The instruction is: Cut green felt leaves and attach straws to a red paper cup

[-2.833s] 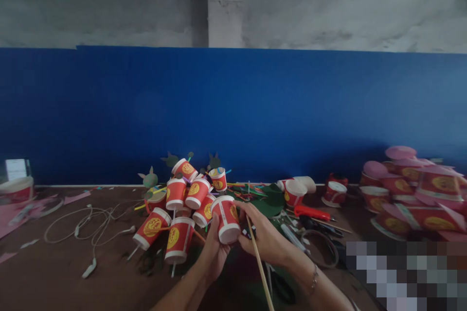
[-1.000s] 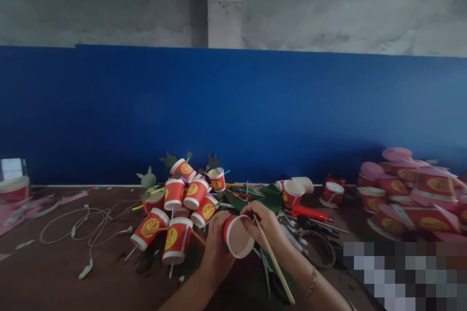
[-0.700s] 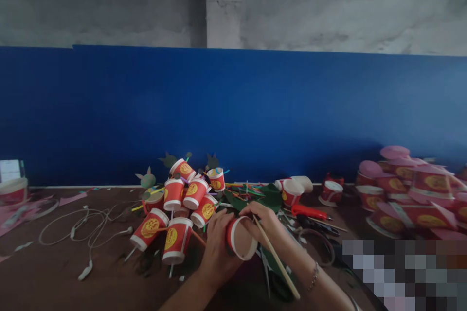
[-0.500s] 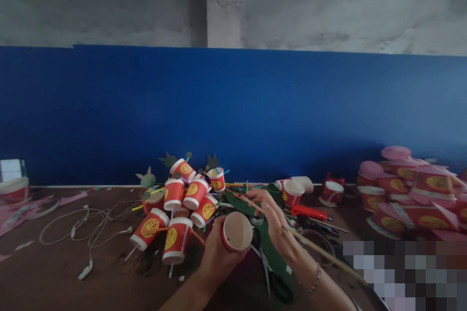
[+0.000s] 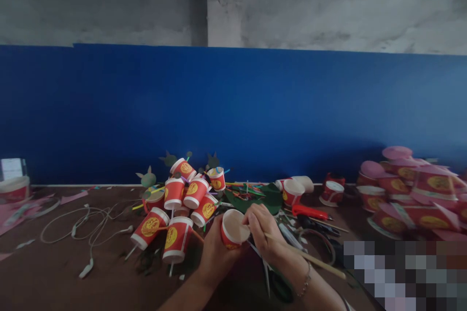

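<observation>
My left hand [image 5: 218, 258] is wrapped round a red paper cup [image 5: 233, 227] with a white rim, its mouth tilted toward me. Close against the cup's right side, my right hand [image 5: 265, 233] is closed on a thin wooden stick [image 5: 314, 258]. The stick's thick end sticks out past my wrist; its tip is hidden by my fingers near the cup. Below my right hand lie scissors [image 5: 267, 277] with dark handles. Left of the cup stands a pile of red cups [image 5: 177, 239] with straws and sticks through them, some bearing dark paper animal heads [image 5: 147, 179].
Behind my hands lies green paper [image 5: 272, 194] with colourful straws. To the right are loose cups [image 5: 294, 192], a red-handled tool [image 5: 310, 212] and a tape roll [image 5: 321, 248]. Pink-trimmed cups [image 5: 419, 189] are heaped at far right. White earphones [image 5: 87, 267] lie left; a blue panel [image 5: 233, 116] stands behind.
My right hand has come down and left to the cup, its fingers closing round the stick. The cup has tipped slightly, showing more of its red side.
</observation>
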{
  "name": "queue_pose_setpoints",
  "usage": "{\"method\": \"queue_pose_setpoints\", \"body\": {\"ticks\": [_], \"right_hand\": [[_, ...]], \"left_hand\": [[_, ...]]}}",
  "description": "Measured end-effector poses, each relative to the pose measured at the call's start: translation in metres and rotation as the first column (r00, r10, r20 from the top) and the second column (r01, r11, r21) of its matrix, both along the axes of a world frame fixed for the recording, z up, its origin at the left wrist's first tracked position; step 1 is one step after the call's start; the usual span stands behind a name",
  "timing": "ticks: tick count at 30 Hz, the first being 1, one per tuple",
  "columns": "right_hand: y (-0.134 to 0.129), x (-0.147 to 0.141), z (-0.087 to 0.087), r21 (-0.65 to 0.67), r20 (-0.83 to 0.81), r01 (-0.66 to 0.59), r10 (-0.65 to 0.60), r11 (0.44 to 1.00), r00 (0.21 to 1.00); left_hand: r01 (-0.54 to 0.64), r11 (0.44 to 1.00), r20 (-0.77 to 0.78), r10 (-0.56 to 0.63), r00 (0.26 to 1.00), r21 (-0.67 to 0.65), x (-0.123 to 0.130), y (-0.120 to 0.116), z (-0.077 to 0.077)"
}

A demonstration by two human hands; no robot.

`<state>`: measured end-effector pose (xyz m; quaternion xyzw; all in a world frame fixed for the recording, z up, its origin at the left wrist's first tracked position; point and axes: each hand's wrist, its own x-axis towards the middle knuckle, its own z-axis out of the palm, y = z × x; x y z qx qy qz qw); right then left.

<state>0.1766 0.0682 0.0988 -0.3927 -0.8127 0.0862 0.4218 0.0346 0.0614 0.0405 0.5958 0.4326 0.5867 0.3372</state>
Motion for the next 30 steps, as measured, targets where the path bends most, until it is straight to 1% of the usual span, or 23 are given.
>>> {"method": "queue_pose_setpoints", "body": {"ticks": [4, 9, 13, 19, 22, 27, 30], "right_hand": [[0.003, -0.001, -0.005, 0.025, 0.039, -0.016, 0.015, 1.0, 0.999], [0.003, -0.001, -0.007, 0.033, 0.098, -0.044, 0.04, 0.998, 0.994], [0.004, 0.0, -0.011, 0.046, 0.028, -0.024, 0.022, 0.999, 0.999], [0.004, -0.001, -0.013, 0.11, 0.021, -0.042, 0.04, 0.993, 0.999], [0.003, -0.002, -0.01, 0.122, 0.009, -0.042, 0.041, 0.992, 0.999], [0.002, -0.002, -0.009, 0.11, 0.042, -0.044, 0.039, 0.993, 0.998], [0.004, -0.002, -0.011, 0.09, 0.007, -0.028, 0.028, 0.996, 1.0]], "left_hand": [[-0.035, 0.999, -0.049, 0.034, 0.998, -0.007, -0.001, 0.003, -0.006], [-0.044, 0.999, -0.045, 0.044, 0.998, -0.008, -0.003, 0.004, -0.009], [-0.058, 0.998, -0.01, 0.058, 0.998, -0.013, -0.003, 0.004, -0.01], [-0.072, 0.997, -0.147, 0.074, 0.986, 0.015, -0.001, 0.005, -0.01], [-0.073, 0.997, -0.172, 0.077, 0.982, 0.028, -0.001, 0.005, -0.009], [-0.013, 0.999, -0.203, 0.019, 0.979, 0.029, -0.001, 0.003, -0.008], [-0.01, 0.999, -0.199, 0.017, 0.98, 0.033, -0.001, 0.003, -0.009]]}}
